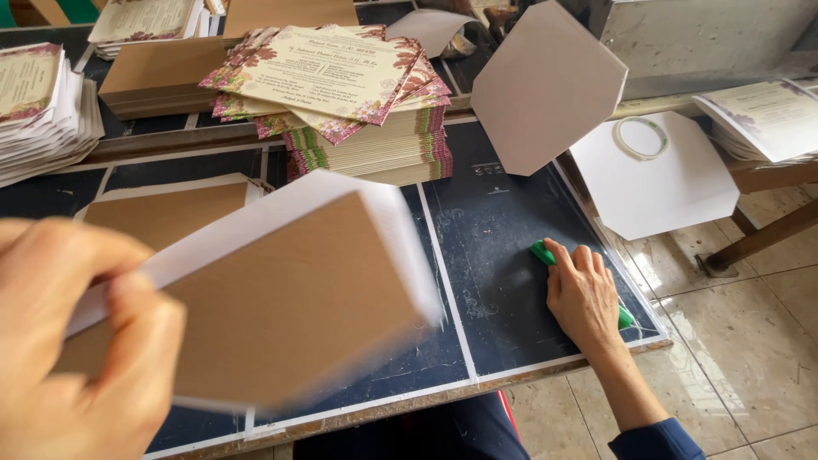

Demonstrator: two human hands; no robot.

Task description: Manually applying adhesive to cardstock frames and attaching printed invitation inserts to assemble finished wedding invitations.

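Lower left of frame: left hand [72,341] pinches brown card [281,298] by its edge, light, stiff; right hand [584,294] closed over green tool [543,252] on tabletop [503,221].

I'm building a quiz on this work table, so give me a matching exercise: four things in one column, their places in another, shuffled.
1. brown cardboard panel with white edges
2. green tool
3. stack of cream floral-bordered cards
4. white ring of tape

A. on a white sheet, far right
B. under the right hand
C. table's far middle
D. in the left hand

Pairs: 1-D, 2-B, 3-C, 4-A
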